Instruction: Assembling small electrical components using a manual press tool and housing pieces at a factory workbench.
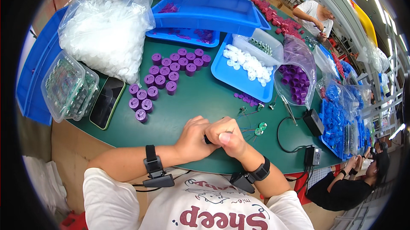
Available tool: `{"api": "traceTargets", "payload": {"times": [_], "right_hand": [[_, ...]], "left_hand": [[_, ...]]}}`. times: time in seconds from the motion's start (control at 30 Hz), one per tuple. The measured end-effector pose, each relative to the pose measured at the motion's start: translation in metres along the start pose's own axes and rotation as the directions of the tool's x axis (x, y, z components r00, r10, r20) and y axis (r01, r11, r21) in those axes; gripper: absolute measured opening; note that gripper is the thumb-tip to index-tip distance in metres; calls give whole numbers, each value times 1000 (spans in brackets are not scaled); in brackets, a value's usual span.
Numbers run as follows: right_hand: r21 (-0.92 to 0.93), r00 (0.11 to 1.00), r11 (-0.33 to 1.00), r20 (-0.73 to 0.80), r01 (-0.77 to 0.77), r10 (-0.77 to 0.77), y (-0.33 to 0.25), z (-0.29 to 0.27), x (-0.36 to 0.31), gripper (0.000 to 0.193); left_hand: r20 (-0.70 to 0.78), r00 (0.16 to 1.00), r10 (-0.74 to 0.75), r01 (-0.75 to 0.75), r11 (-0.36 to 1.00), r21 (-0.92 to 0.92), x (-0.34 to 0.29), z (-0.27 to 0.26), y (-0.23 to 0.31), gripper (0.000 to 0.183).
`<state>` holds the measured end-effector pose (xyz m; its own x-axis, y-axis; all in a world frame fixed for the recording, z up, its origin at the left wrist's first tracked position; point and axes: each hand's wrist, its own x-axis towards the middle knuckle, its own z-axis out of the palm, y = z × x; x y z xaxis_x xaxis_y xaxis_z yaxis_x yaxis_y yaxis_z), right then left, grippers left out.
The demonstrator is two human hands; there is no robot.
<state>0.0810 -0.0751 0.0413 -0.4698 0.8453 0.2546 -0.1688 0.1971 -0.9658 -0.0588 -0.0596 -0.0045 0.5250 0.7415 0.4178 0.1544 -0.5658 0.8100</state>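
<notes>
Both hands meet above the near edge of the green counter (205,100). Left hand (192,139): fingers curled around a small dark piece (207,139). Right hand (229,137): clenched on the same piece, thumb on top. The piece sits between the two hands, mostly hidden; kind cannot be told.

Step in hand (judgement): two-handed pressing or fitting of this one piece. Next move, as judged: calls for steady, even pressure from both sides, with no slip.

Counts:
- held piece: 1 visible
- purple caps (164,71), standing left of centre: 23
- green round boards (262,126) with wires, just beyond the right hand: 2; further small parts behind, too small to count
- tweezers (289,109): 1
- phone (107,103): 1, left
- black adapters (314,122): 2, right
- bag of white pieces (109,33): 1; contents heaped, uncountable
- white discs (250,64) on the blue tray (239,85): overlapping, no reliable count
</notes>
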Motion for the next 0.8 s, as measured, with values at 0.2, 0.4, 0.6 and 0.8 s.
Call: {"api": "traceTargets", "payload": {"times": [0.2,0.4,0.6,0.8], "right_hand": [[-21,990,999,-134,46,-48,2,5,-7,41],[298,873,877,-432,376,-227,-33,-16,-7,58],[447,770,709,-600,546,-215,-76,-53,-26,65],[497,764,696,-634,519,-117,-61,-59,-36,65]], "left_hand": [[19,1000,21,-22,998,63,2,-3,6,22],[54,996,-65,62,997,47,4,-12,19,32],[433,756,-491,575,182,-798,24,-38,25,19],[406,767,-496,502,70,-862,35,-35,12,21]]}}
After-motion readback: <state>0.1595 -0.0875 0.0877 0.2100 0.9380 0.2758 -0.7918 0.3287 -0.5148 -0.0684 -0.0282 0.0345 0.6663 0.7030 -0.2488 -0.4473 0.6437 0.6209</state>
